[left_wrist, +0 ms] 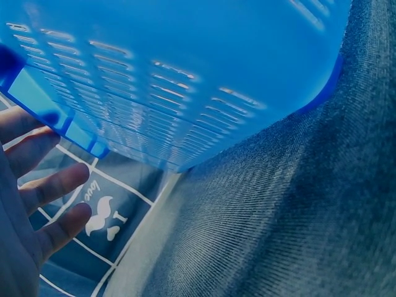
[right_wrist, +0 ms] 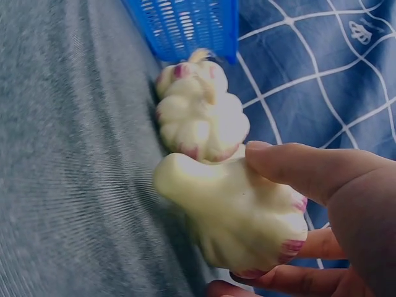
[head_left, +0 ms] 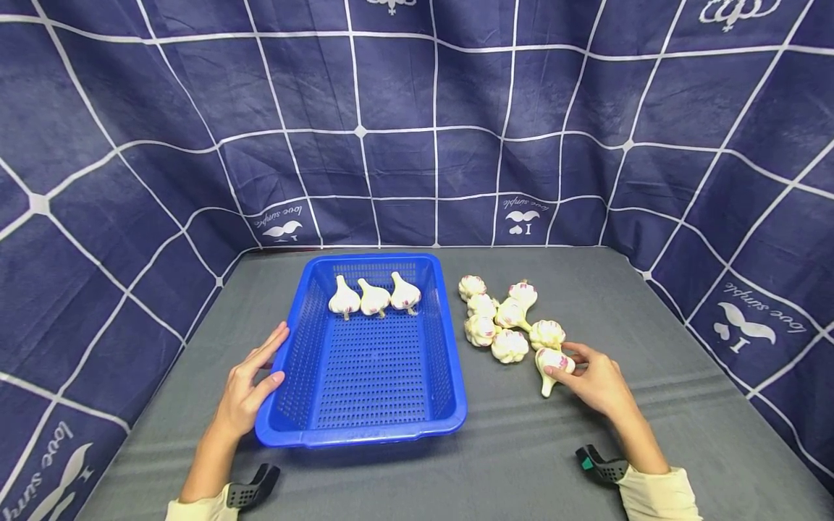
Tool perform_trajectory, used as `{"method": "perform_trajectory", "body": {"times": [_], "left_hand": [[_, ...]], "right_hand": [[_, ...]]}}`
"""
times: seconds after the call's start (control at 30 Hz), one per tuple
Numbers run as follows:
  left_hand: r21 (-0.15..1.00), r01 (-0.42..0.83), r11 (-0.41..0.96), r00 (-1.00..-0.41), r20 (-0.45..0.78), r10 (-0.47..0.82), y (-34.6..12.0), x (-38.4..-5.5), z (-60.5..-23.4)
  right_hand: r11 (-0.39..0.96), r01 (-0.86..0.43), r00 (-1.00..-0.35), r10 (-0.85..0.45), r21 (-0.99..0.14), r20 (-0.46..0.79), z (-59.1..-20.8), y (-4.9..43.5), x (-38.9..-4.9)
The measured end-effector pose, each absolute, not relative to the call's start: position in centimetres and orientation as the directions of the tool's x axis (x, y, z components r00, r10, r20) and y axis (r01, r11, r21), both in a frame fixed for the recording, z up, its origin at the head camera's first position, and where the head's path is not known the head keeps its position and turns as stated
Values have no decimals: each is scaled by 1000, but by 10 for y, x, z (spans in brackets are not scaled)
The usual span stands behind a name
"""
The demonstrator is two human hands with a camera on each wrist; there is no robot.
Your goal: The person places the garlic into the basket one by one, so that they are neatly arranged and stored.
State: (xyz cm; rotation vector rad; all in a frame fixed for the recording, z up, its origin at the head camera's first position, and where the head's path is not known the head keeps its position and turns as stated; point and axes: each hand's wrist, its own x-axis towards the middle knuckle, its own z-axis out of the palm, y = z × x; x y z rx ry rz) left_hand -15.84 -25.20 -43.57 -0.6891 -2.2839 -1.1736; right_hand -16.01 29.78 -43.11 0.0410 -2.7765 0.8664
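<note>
A garlic bulb (head_left: 551, 359), beside the other loose bulbs (head_left: 510, 346), is pinched between thumb and fingers of my right hand (head_left: 598, 381), where a lopsided hold could let it slip against its neighbours, while extended fingers of my left hand (head_left: 241, 391) touch the blue basket (head_left: 365, 436).

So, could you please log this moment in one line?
left grip: touches blue perforated basket; right grip: holds garlic bulb; inside basket: three garlic bulbs

A grey cloth surface (head_left: 515, 449) carries a blue basket (head_left: 365, 435) and, beside it, garlic bulbs (head_left: 510, 314).
</note>
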Motion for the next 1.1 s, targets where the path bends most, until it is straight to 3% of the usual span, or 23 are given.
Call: {"method": "perform_trajectory", "body": {"times": [0.5, 0.9, 1.1], "left_hand": [[600, 630, 493, -753, 627, 200, -235, -142, -408], [560, 675, 481, -711, 666, 224, -251, -160, -436], [579, 638, 507, -744, 634, 212, -249, -156, -431]], "right_hand": [[829, -152, -963, -1, -538, 271, -414, 295, -148], [790, -277, -925, -64, -548, 375, -399, 275, -156], [780, -365, -889, -130, -508, 439, -387, 261, -165]]}}
